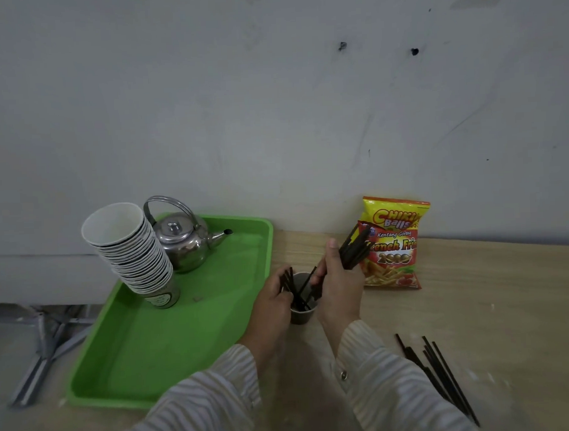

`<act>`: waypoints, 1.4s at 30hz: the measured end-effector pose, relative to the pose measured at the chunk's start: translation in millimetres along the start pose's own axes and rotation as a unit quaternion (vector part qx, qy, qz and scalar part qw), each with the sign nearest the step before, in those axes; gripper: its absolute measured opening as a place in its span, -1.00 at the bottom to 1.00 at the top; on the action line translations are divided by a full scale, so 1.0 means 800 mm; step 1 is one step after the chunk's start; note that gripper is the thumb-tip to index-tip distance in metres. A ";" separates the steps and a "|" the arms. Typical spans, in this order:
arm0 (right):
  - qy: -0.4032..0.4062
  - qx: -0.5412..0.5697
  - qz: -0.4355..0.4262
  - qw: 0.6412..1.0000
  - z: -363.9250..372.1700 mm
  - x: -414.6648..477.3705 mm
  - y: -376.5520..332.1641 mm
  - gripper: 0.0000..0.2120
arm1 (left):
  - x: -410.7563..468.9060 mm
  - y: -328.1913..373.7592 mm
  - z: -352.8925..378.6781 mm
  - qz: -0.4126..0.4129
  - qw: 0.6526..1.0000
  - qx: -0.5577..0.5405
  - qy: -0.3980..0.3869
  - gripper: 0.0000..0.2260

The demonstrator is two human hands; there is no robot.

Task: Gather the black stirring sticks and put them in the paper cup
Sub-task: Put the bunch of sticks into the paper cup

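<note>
A small grey paper cup (301, 315) stands on the wooden table just right of the green tray, with a few black stirring sticks (302, 295) leaning inside it. My left hand (274, 302) wraps the cup's left side and touches the sticks there. My right hand (340, 281) hovers over the cup's right rim, closed on a bundle of black sticks (354, 246) whose upper ends point up and right. Several more black sticks (441, 371) lie loose on the table at the lower right.
The green tray (171, 344) holds a tilted stack of paper cups (133, 251) and a steel kettle (185, 241). A yellow-red snack bag (393, 243) leans on the grey wall behind the cup. A metal stand (44, 349) sits left of the table.
</note>
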State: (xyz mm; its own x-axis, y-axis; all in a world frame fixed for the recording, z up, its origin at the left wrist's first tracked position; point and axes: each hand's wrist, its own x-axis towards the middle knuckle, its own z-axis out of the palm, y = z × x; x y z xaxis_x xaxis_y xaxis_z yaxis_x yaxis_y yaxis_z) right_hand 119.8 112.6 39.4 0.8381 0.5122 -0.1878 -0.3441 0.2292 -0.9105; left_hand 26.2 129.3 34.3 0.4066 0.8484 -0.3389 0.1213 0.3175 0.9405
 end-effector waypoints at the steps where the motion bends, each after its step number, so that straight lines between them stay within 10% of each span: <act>1: -0.005 -0.016 -0.014 1.000 0.000 -0.002 0.002 -0.57 | 0.000 -0.001 0.000 0.000 1.000 0.001 -0.002 -0.58; 8: -0.062 -0.069 -0.044 0.995 0.004 -0.011 0.005 -0.81 | 0.004 -0.006 -0.001 0.001 1.000 -0.010 -0.003 -0.51; 42: -0.190 -0.325 -0.212 0.902 -0.021 -0.033 -0.007 -0.67 | -0.009 0.005 0.006 0.029 0.998 -0.036 0.043 -0.59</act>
State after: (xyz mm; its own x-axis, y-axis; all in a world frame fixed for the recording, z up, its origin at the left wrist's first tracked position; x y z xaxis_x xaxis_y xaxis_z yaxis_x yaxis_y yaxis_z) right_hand 106.9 83.6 43.4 0.5888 0.7670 0.2551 0.3971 0.0004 -0.9178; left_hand 28.3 122.6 40.2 0.3324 0.8985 -0.2869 0.0323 0.2931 0.9555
